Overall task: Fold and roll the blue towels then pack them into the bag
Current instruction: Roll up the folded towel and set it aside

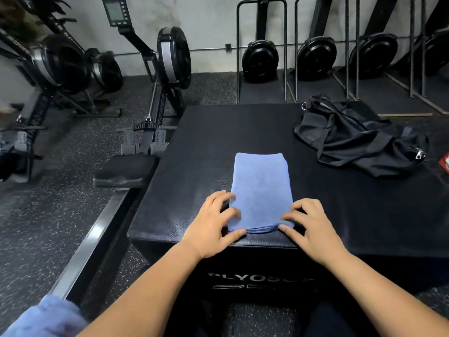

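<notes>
A blue towel point(261, 188), folded into a long narrow strip, lies flat on a black plyo box point(206, 147) and runs away from me. My left hand point(213, 222) pinches its near left corner, thumb under the edge and fingers on top. My right hand point(311, 226) grips the near right corner the same way. A black bag point(359, 139) lies crumpled on the box's far right, its opening hard to make out. More blue towel fabric point(46, 317) shows at the bottom left corner.
A rowing machine's rail and seat point(126, 171) run along the box's left side. More rowers stand at the left and upright along the back wall point(260, 59). A red object point(445, 161) peeks in at the right edge.
</notes>
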Motion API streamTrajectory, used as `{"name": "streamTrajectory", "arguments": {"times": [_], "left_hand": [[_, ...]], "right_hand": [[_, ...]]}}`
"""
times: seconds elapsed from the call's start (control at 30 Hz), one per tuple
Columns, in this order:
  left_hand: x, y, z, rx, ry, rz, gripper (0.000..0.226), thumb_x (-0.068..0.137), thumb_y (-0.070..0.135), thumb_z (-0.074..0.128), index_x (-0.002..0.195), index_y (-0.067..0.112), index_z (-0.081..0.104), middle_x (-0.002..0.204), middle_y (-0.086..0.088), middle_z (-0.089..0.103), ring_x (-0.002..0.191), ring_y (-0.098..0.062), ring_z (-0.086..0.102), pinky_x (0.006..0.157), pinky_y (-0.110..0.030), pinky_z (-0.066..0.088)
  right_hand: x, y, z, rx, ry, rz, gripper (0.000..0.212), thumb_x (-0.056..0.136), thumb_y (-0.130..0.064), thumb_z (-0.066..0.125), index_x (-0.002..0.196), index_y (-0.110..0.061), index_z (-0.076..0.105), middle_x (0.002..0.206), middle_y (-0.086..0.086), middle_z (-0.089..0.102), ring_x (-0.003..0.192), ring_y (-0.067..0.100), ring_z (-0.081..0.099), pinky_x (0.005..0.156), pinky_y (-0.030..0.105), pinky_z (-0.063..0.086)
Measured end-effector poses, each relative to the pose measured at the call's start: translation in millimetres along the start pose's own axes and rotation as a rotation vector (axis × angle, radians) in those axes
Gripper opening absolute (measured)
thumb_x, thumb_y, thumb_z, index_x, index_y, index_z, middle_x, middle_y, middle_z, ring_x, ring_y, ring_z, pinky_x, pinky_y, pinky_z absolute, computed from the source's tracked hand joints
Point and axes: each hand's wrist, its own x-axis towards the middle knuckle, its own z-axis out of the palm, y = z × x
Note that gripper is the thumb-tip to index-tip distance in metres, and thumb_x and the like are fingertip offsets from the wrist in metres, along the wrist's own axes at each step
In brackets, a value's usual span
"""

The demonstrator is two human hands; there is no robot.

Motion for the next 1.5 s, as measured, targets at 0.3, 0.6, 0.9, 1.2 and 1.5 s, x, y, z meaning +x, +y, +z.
{"name": "streamTrajectory", "arguments": {"times": [0.3,0.6,0.9,1.2,1.5], "left_hand": [[-0.2,3.4,-3.0,-0.039,0.017,0.007,0.031,0.087,0.034,0.075,0.115,0.025,0.067,0.153,0.001,0.041,0.149,-0.025,0.029,0.119,-0.044,0.033],[0.6,-4.4,1.4,-0.093,0.122,-0.059,0.016,0.103,0.036,0.066,0.109,0.023,0.072,0.146,0.005,0.049,0.145,-0.020,0.032,0.120,-0.036,0.032],[5.0,-10.7,6.5,-0.148,0.139,-0.183,0.021,0.100,0.047,0.063,0.103,0.030,0.074,0.142,0.015,0.051,0.145,-0.009,0.027,0.121,-0.028,0.024],[16.1,-5.5,14.3,-0.155,0.191,-0.413,0.027,0.085,0.062,0.063,0.080,0.036,0.069,0.131,0.021,0.059,0.141,-0.018,0.035,0.117,-0.037,0.027],[9.5,6.4,16.4,-0.083,0.269,-0.189,0.012,0.094,0.018,0.074,0.095,0.029,0.075,0.137,0.007,0.054,0.140,-0.022,0.037,0.115,-0.043,0.037]], "right_hand": [[4.0,3.1,-1.8,0.093,0.042,0.156,0.019,0.093,-0.043,0.070,0.095,-0.026,0.075,0.100,-0.017,0.058,0.111,0.014,0.048,0.093,0.029,0.045],[0.0,0.8,-0.5,-0.001,-0.013,0.064,0.035,0.083,-0.056,0.082,0.102,-0.028,0.073,0.103,-0.017,0.052,0.111,0.015,0.046,0.096,0.032,0.044],[0.0,2.1,0.9,0.031,0.136,0.166,0.027,0.095,-0.044,0.067,0.090,-0.019,0.077,0.096,-0.016,0.055,0.106,0.017,0.046,0.089,0.030,0.044],[8.6,-1.1,-2.7,0.080,0.179,0.393,0.021,0.082,-0.028,0.088,0.083,-0.034,0.067,0.092,-0.017,0.060,0.099,0.013,0.046,0.086,0.008,0.034],[2.2,-5.1,8.8,-0.104,0.266,0.295,0.004,0.089,-0.029,0.082,0.092,-0.027,0.081,0.093,-0.016,0.052,0.096,0.013,0.047,0.068,0.030,0.045]]}}
